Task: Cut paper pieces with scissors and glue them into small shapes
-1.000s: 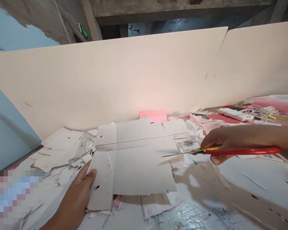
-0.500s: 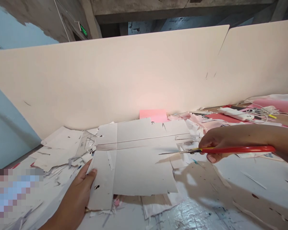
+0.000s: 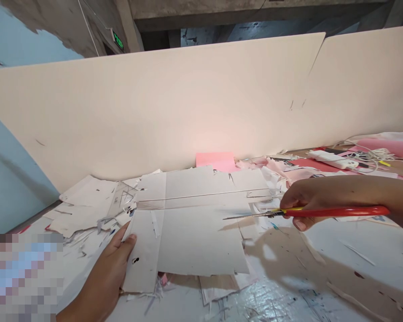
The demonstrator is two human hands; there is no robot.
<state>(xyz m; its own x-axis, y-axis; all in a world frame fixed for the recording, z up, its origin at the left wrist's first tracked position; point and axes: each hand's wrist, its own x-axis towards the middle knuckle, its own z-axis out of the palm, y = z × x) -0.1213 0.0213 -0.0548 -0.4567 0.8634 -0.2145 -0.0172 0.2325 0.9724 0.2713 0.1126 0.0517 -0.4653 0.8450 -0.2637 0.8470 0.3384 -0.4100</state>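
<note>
My left hand [image 3: 112, 264] grips the left edge of a white cardboard sheet [image 3: 201, 241], thumb on top and fingers underneath. A fold line runs down the sheet near its left side, and a small dark hole shows near my thumb. In my right hand [image 3: 302, 201] is a pair of scissors [image 3: 339, 211] with red and yellow handles. Their blades look closed and point left, over the right part of the sheet. Whether the tip touches the sheet I cannot tell. More white cardboard [image 3: 191, 181] lies behind the held sheet, partly covered by it.
Torn white card pieces [image 3: 87, 201] and paper scraps lie at the left. A pink sheet [image 3: 215, 161] leans by the cream partition [image 3: 174, 103]. At the right are a white power strip [image 3: 332, 159], cables, red and pink paper. Thin offcuts litter the white tabletop [image 3: 265, 299].
Both hands keep their hold on the sheet and the scissors. The whole view has shifted very slightly; nothing else has visibly moved.
</note>
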